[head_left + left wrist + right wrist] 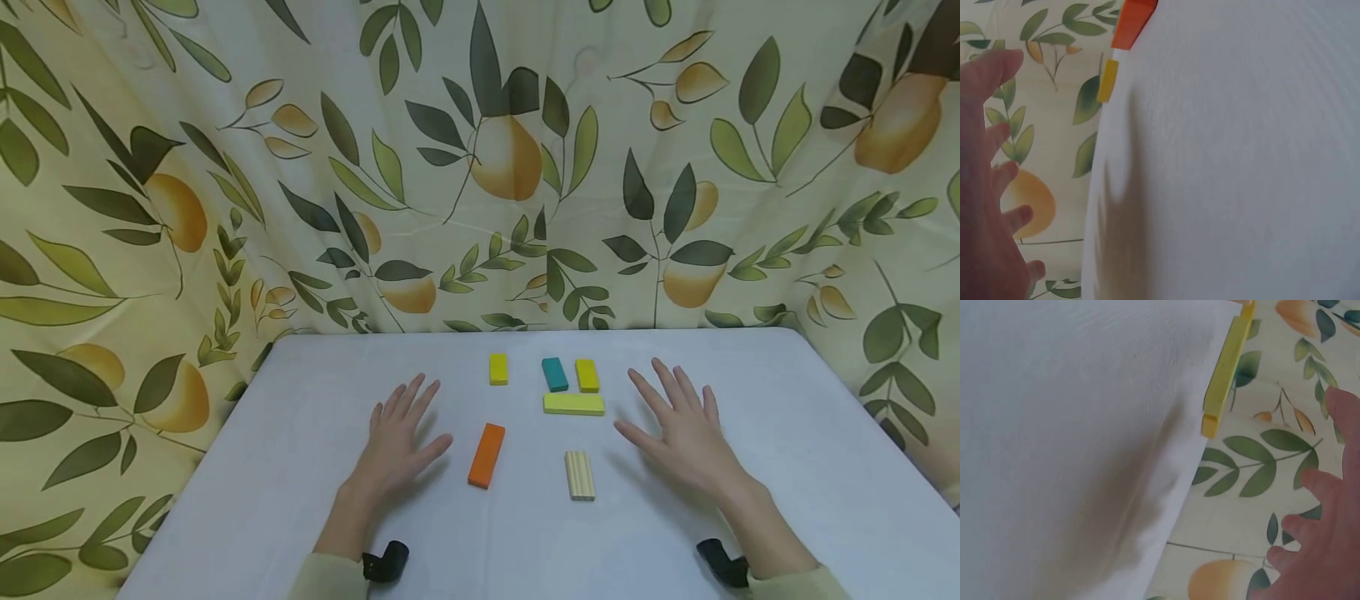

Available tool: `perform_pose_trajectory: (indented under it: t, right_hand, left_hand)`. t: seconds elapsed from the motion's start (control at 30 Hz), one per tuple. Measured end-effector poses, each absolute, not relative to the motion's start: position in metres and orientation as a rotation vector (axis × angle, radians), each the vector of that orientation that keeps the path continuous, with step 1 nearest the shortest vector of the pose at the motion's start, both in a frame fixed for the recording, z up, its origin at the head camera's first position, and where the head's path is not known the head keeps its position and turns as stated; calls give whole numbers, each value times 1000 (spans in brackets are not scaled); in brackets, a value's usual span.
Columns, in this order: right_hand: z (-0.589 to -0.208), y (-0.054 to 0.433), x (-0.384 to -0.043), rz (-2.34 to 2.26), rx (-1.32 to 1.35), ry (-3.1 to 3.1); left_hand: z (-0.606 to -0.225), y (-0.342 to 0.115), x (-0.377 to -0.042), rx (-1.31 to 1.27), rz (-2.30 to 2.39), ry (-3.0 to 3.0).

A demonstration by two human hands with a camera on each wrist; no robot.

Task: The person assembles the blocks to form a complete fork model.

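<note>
While both hands hover over a white-covered surface [525, 542], six small blocks lie between them, none touched. The left hand [393, 446] hangs beside the orange block [487, 456], its fingers spread wide and holding nothing; the right hand [690, 442], likewise spread and without a load, is nearest the long yellow-green block [573, 404]. Just beyond that bar lie the teal block [555, 375] and a yellow block [587, 376], near each other, with a second yellow block [498, 369] apart to the left; the ridged pale block [580, 476] lies nearer the person, right of the orange one. Shadows below show the hands raised, probably to spare the pieces a nudge. Uneven slants and gaps suggest loose placing rather than a built pattern, and the middle position seems to suit either reach, before a cloth [480, 225] printed with leaves and fruit
</note>
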State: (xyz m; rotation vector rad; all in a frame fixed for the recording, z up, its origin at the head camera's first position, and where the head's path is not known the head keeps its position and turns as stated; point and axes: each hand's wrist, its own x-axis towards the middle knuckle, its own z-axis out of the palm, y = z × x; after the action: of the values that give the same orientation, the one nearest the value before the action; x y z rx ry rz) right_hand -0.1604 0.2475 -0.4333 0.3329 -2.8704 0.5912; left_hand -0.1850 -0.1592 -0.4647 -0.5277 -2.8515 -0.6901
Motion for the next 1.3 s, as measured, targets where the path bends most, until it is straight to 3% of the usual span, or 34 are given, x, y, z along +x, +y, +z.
perform_pose_trajectory:
  t: [1.3]
  right_hand:
    - [-447, 215, -206, 1089, 392, -2838]
  left_hand:
    - [-481, -131, -201, -958, -1101, -2919]
